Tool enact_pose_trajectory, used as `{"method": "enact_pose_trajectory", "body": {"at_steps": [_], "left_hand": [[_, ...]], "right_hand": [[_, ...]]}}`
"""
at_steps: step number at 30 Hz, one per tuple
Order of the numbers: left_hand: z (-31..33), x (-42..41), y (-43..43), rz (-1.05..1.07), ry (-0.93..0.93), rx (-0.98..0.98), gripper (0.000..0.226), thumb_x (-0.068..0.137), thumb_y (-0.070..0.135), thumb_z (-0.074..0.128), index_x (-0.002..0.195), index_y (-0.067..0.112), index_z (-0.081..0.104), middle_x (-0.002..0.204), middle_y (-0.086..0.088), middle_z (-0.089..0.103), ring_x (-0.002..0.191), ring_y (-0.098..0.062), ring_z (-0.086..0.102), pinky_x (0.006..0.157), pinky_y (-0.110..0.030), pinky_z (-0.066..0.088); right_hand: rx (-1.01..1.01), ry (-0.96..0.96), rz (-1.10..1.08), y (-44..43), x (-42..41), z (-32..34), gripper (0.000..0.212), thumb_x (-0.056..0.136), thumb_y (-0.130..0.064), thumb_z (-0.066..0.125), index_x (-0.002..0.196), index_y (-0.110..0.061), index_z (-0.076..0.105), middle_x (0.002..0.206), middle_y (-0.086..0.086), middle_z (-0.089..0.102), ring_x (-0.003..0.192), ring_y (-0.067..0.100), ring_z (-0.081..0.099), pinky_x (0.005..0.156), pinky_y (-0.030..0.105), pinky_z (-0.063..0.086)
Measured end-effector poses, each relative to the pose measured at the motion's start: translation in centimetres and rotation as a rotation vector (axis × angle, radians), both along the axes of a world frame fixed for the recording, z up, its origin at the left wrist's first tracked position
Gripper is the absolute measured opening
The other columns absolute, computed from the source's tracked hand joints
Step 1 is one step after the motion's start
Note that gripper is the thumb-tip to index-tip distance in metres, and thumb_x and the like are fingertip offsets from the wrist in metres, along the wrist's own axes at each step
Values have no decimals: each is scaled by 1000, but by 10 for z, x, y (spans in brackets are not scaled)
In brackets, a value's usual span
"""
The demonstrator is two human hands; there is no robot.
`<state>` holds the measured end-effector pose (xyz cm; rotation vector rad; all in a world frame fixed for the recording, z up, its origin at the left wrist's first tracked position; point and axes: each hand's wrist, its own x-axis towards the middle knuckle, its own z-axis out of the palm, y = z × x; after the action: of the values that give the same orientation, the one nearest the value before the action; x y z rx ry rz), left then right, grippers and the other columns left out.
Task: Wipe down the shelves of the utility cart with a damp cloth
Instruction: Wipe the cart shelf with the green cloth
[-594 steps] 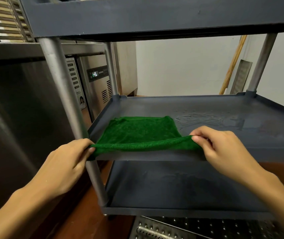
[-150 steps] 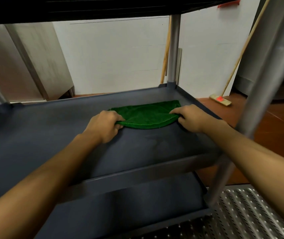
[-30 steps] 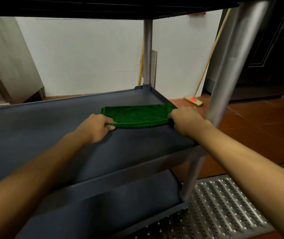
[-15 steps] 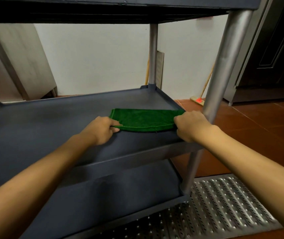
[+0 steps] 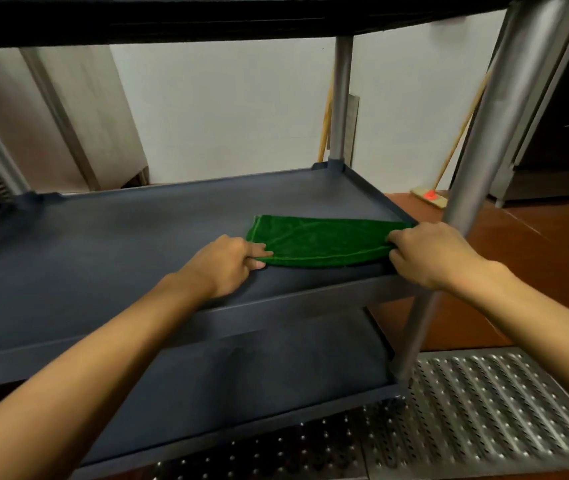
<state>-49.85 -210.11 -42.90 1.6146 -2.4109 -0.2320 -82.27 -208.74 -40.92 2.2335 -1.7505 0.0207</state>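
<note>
A green cloth (image 5: pixel 321 242) lies spread flat on the right end of the dark grey cart's middle shelf (image 5: pixel 120 244), close to the front rim. My left hand (image 5: pixel 226 265) pinches the cloth's near left corner. My right hand (image 5: pixel 428 254) grips its near right corner beside the front right metal post (image 5: pixel 477 161). The bottom shelf (image 5: pixel 241 375) shows below, and the top shelf's underside (image 5: pixel 207 15) runs across the top of the view.
A perforated metal floor grate (image 5: pixel 484 410) lies under the cart's right front corner. A broom (image 5: pixel 430 197) leans on the white wall behind. Steel cabinets stand at the left, a dark cabinet at the right, with red floor tiles between.
Both hands have drawn the cloth toward the shelf's front rim at the right end over the last second. Twenty seconds ago the cloth was at the shelf's left end.
</note>
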Motion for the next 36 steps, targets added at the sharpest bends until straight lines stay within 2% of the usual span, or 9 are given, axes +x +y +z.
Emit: {"method": "enact_pose_trajectory", "body": {"at_steps": [6, 8, 11, 18, 20, 27, 36], "left_hand": [[4, 20, 5, -38, 17, 28, 34, 99, 18, 60, 133, 17, 64, 145, 1, 55, 138, -19, 48, 116, -37, 36], [4, 29, 7, -51, 20, 26, 34, 99, 18, 60, 133, 18, 65, 144, 2, 56, 138, -17, 48, 117, -36, 36], [3, 44, 12, -62, 17, 14, 35, 99, 19, 60, 134, 20, 64, 144, 4, 56, 138, -15, 47, 117, -33, 35], [2, 81, 21, -92, 9, -2, 35, 99, 17, 60, 134, 20, 64, 144, 6, 56, 138, -13, 47, 117, -27, 34], [3, 93, 24, -93, 0, -9, 35, 99, 18, 60, 133, 21, 64, 143, 6, 56, 137, -13, 48, 116, -30, 36], [1, 143, 43, -79, 22, -5, 34, 98, 20, 62, 132, 23, 65, 141, 7, 58, 136, -11, 49, 116, -34, 38], [2, 228, 92, 23, 88, 11, 33, 98, 21, 62, 131, 17, 66, 138, 7, 60, 132, -7, 51, 112, -17, 32]], "right_hand": [[31, -77, -70, 1, 15, 1, 34, 96, -35, 37, 86, -16, 63, 87, 9, 65, 76, 29, 61, 71, 39, 55], [39, -70, -68, 4, 23, 1, 33, 95, -36, 39, 92, -17, 66, 90, 8, 66, 78, 29, 62, 70, 36, 54], [25, -77, -50, 9, 35, 0, 35, 94, -38, 39, 107, -22, 68, 105, 7, 69, 90, 29, 64, 72, 35, 53], [27, -116, -32, 21, 69, -1, 37, 94, -40, 39, 114, -29, 68, 118, 4, 68, 102, 29, 63, 81, 39, 54], [59, -135, -34, 24, 80, 1, 37, 95, -40, 39, 115, -30, 67, 121, 3, 67, 105, 30, 62, 84, 40, 54], [67, -174, -20, 37, 126, 0, 36, 94, -38, 40, 111, -26, 69, 118, 7, 68, 103, 32, 62, 83, 40, 53], [59, -264, 112, 57, 204, -3, 37, 93, -40, 41, 112, -28, 70, 113, 7, 70, 96, 32, 63, 80, 39, 53]]}}
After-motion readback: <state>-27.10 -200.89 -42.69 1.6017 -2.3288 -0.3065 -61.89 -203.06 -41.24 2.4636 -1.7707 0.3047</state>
